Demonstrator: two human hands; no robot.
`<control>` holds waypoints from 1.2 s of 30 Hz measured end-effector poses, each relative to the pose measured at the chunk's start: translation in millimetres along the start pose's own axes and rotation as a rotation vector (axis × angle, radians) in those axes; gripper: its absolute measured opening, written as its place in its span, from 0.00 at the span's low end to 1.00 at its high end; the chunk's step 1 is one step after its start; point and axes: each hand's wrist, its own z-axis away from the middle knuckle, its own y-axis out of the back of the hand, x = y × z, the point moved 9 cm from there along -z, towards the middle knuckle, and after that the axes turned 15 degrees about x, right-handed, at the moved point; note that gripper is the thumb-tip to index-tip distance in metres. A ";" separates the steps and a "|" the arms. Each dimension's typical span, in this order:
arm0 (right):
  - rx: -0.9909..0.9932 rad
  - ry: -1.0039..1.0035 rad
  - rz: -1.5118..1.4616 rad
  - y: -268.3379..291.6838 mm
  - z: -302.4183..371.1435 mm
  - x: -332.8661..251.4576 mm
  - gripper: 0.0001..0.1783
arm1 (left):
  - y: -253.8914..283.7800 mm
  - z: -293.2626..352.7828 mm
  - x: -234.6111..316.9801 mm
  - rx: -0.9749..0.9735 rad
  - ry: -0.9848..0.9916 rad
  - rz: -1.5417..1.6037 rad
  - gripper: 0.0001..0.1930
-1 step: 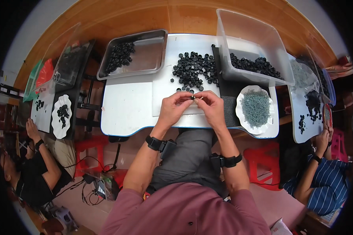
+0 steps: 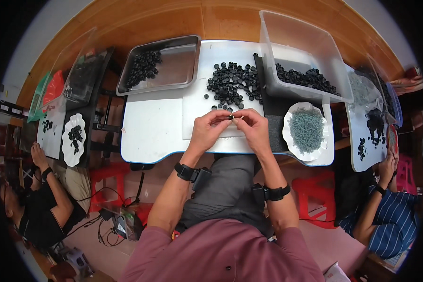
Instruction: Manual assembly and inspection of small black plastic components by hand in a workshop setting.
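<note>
My left hand (image 2: 207, 129) and my right hand (image 2: 253, 129) meet at the table's near edge, fingers pinched together. Between their fingertips is a small black part (image 2: 231, 117), mostly covered, with a bright spot on it. Just beyond the hands, a loose pile of short, round black cap-like pieces (image 2: 232, 82) spreads over the white tabletop (image 2: 152, 124). A few of these pieces lie close to my fingertips. Right of my right hand stands a white scalloped plate (image 2: 290, 149) heaped with small grey-green pieces (image 2: 307, 129), too fine to make out.
A metal tray (image 2: 176, 84) with black pieces stands far left. At far right, a clear plastic bin (image 2: 298, 35) holds more, beside a dark mat (image 2: 275, 113). Co-workers sit at tables on both sides; red stools (image 2: 315, 199) stand below.
</note>
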 end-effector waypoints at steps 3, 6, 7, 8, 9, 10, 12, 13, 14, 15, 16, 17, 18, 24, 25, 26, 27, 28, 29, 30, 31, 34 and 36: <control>-0.018 -0.012 0.024 -1.0 -1.4 -0.7 0.08 | 3.2 -0.7 2.1 0.035 -0.030 -0.017 0.12; -0.026 -0.026 0.053 -1.9 -1.8 0.9 0.09 | 2.8 -0.7 6.2 0.035 -0.080 -0.082 0.11; -0.029 -0.030 0.060 -2.5 -1.6 1.5 0.09 | 2.2 -0.7 5.9 0.037 -0.084 -0.076 0.11; -0.028 -0.030 0.061 -2.5 -1.2 1.3 0.09 | 1.5 -0.5 5.6 0.038 -0.088 -0.070 0.11; -0.032 -0.011 0.069 -3.8 -0.5 -2.5 0.09 | 1.0 -0.2 6.3 0.039 -0.089 -0.070 0.11; -0.036 0.008 0.077 -4.7 0.1 -5.4 0.10 | 2.1 -0.2 6.3 0.060 -0.080 -0.064 0.11; -0.037 0.015 0.095 -4.3 0.4 -6.4 0.10 | 4.5 -0.7 4.1 0.081 -0.072 -0.059 0.11; -0.038 0.023 0.114 -4.4 0.7 -6.8 0.10 | 4.0 -1.3 3.1 0.067 -0.087 -0.063 0.11; -0.039 0.023 0.113 -5.2 1.6 -6.9 0.10 | 3.7 -1.2 2.2 0.053 -0.103 -0.067 0.11; -0.030 0.034 0.122 -4.5 2.2 -7.3 0.10 | 2.7 -1.1 2.5 0.051 -0.103 -0.066 0.11; -0.022 0.046 0.132 -3.9 2.7 -8.0 0.10 | 2.5 -0.9 3.3 0.057 -0.111 -0.084 0.11; -0.021 0.046 0.132 -3.8 3.0 -8.3 0.10 | 2.6 -1.0 4.2 0.062 -0.120 -0.102 0.10; -0.016 0.062 0.134 -4.2 3.5 -10.1 0.10 | 3.2 -0.9 4.3 0.063 -0.120 -0.103 0.10; 0.136 0.205 0.154 11.9 -0.4 -18.7 0.10 | 9.0 -1.1 20.9 0.106 -0.202 -0.164 0.12; 0.202 0.219 0.144 18.0 -2.6 -20.2 0.10 | 21.9 -2.9 24.4 0.229 -0.247 -0.175 0.13; 0.200 0.220 0.140 17.2 -3.2 -19.6 0.10 | 35.5 -3.2 28.0 0.352 -0.292 -0.185 0.14; 0.195 0.232 0.176 16.0 -1.8 -20.2 0.09 | 46.0 -2.7 28.1 0.401 -0.271 -0.249 0.16; 0.192 0.243 0.212 14.8 -1.0 -20.9 0.09 | 52.4 -4.0 29.7 0.401 -0.271 -0.252 0.16; 0.171 0.249 0.231 11.9 -1.0 -21.3 0.09 | 54.4 -6.3 29.8 0.367 -0.272 -0.391 0.16; 0.168 0.248 0.230 12.3 -1.6 -18.8 0.09 | 53.3 -7.2 31.5 0.335 -0.271 -0.528 0.17; 0.191 0.224 0.181 16.4 -3.6 -13.8 0.09 | 48.9 -10.6 30.1 0.292 -0.240 -0.543 0.18; 0.206 0.212 0.148 17.2 -2.9 -12.9 0.10 | 37.7 -18.5 31.5 0.214 -0.344 -0.708 0.18; 0.205 0.226 0.167 16.3 -1.6 -15.9 0.10 | 36.9 -22.4 26.5 0.199 -0.307 -0.700 0.18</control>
